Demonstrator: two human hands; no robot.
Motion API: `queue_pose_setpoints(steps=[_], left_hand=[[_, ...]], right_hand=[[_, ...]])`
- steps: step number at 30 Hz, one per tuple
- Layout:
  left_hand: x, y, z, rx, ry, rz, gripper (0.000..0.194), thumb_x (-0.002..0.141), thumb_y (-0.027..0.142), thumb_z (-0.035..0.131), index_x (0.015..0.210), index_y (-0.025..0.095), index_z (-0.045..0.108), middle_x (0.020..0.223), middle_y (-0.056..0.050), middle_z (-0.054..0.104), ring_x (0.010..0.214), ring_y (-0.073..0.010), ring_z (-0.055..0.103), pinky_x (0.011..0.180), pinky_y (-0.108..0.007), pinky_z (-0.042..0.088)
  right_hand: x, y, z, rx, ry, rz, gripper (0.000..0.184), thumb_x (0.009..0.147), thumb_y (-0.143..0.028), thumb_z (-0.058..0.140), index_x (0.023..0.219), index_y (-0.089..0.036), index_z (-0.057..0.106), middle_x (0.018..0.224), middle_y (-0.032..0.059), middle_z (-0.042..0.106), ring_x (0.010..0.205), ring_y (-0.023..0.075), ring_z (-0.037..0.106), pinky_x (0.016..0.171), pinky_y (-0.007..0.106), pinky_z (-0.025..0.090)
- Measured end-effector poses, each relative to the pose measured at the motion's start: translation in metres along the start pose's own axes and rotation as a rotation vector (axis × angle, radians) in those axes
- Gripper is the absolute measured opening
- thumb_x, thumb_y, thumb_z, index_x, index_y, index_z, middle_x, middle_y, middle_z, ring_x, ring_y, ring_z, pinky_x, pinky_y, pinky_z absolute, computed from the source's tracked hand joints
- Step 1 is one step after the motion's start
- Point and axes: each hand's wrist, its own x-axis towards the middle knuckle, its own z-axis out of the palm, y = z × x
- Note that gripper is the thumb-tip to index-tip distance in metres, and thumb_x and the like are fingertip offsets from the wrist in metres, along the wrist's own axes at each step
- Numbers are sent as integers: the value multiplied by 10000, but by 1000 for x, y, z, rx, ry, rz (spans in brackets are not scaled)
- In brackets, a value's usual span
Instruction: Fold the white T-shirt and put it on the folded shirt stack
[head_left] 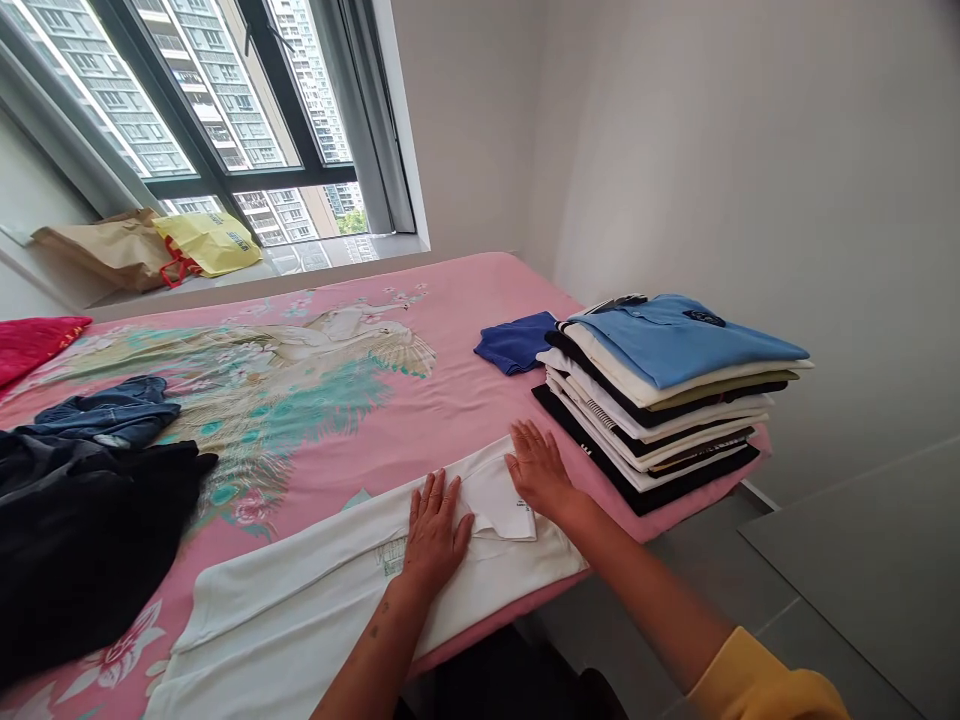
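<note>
On the pink floral-printed bed (465, 330), a white cotton polo shirt (315, 600) lies flat under both flat, spread hands, left hand (435, 530) and right hand (538, 472) smoothing the collar, seemingly mid-fold; the folded stack (667, 400) sits just right.

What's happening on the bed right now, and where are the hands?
A person has a white polo shirt spread flat on the pink bedsheet. The left hand and right hand both press flat on the shirt near its collar. To the right stands a stack of folded shirts, a blue one on top, with a folded dark blue garment behind it. A heap of dark clothes lies at the left.
</note>
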Motion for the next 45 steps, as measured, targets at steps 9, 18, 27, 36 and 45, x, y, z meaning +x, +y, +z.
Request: queue_pose_setpoints(steps=[9,18,27,36,45], left_hand=[[-3,2,-2,22,-6,7,565,862,429,439,1372,189,403,1480,-148,287,1384,-297,198,1108,-528,184],[-1,5,-1,36,-70,-41,598,853,457,442,1386,194,382,1489,-162,262,1392,-294,167,1113,-504,156],[-35,-12,-45,3,-222,-31,650,868,595,290,1425,260,279,1509,-89,230,1402,-236,151,1095,-580,-50],[-187,-171,-117,214,-256,-559,591,882,523,323,1418,273,296,1520,-50,191,1403,-276,124,1071,-626,-24],[-257,-250,-114,149,-25,-623,502,913,321,249,1352,156,428,1451,-88,361,1362,-215,277,1117,-472,178]], right_hand=[[5,2,17,-70,-277,190,718,900,-506,248,1456,-64,140,1523,139,74,1405,260,-4,1075,562,-98],[-15,-10,30,1,-201,-81,625,926,-481,208,1463,-163,162,1527,65,123,1407,207,52,1108,508,-49],[-32,-11,41,-41,-169,-72,607,921,-419,247,1451,-128,199,1514,112,169,1399,240,104,1092,554,-41],[-34,-4,61,-227,-198,-52,644,913,-486,117,1461,-151,161,1527,46,134,1406,198,72,1109,546,11],[-43,-92,41,-234,-122,-153,617,922,-428,131,1445,-114,226,1517,72,179,1403,202,99,1124,498,67]])
